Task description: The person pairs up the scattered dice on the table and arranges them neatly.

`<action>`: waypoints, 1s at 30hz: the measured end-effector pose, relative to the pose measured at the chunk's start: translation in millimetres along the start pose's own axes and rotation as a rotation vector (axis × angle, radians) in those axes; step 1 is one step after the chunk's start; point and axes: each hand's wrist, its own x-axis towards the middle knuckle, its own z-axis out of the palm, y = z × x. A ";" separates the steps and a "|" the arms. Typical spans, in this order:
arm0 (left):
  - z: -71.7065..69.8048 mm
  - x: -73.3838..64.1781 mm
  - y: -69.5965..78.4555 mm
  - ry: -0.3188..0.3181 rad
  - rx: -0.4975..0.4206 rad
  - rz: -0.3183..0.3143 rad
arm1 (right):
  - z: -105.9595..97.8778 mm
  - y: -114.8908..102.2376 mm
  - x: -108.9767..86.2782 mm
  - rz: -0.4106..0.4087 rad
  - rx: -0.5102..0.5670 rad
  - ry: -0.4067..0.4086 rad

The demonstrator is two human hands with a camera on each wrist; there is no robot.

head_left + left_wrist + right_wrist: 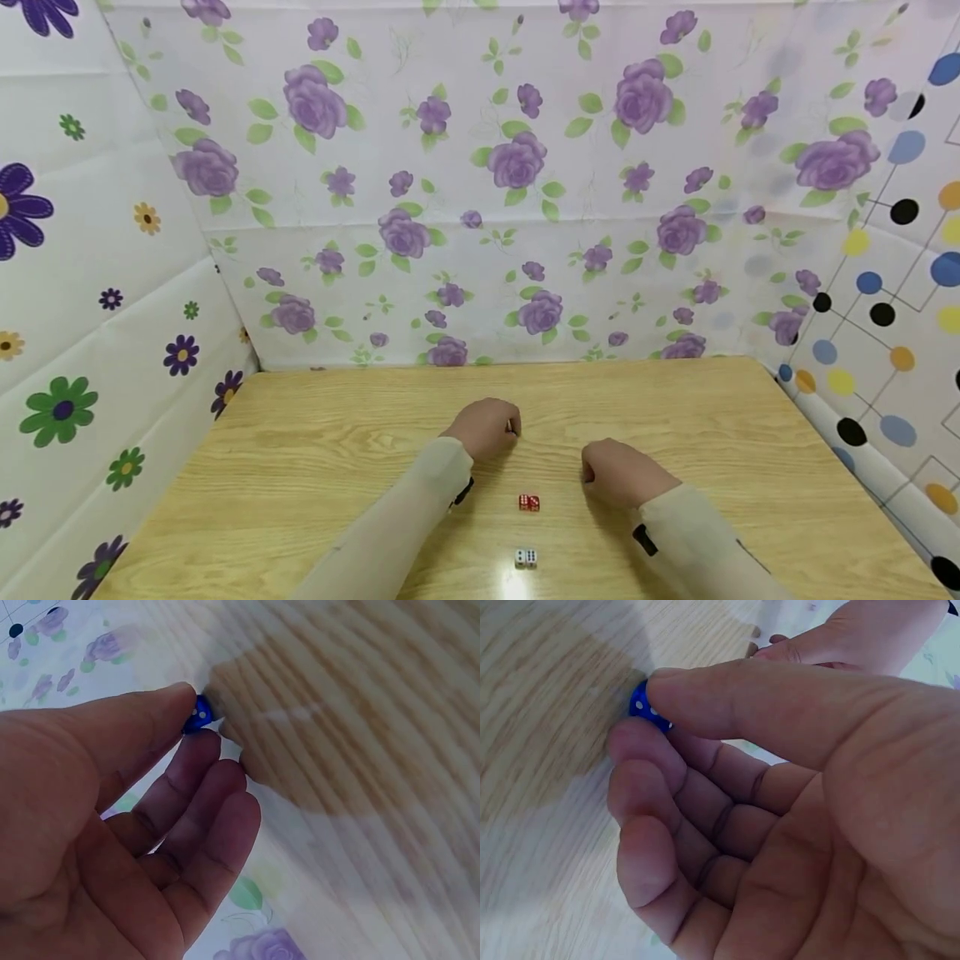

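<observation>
Between thumb and fingertips, my left hand point(486, 427) pinches a blue die point(199, 715) with white dots, just at the table surface. A second blue die point(646, 706) is pinched the same way by my right hand point(626, 473). Both blue dice are hidden behind the hands in the head view. Two red dice point(528, 502) lie side by side on the table, between the forearms. Nearer to me sit two white dice point(526, 558) with dark dots, also side by side. Neither hand touches the red or white dice.
The light wood-grain table point(322, 450) extends to both sides of the hands. Behind it hangs a sheet with purple roses point(517, 160). A daisy-print sheet point(142, 350) borders the left side, and a dotted sheet point(885, 333) the right.
</observation>
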 end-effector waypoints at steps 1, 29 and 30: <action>0.2 0.2 -0.2 0.003 -0.002 0.000 | 0.3 -0.8 0.2 -0.002 -0.007 0.005; -0.6 -15.7 -0.2 -0.028 -0.026 0.011 | 6.3 3.2 3.4 -0.016 -0.044 0.083; -0.5 -17.2 0.5 -0.031 -0.022 0.019 | 7.0 3.7 4.7 -0.020 -0.050 0.083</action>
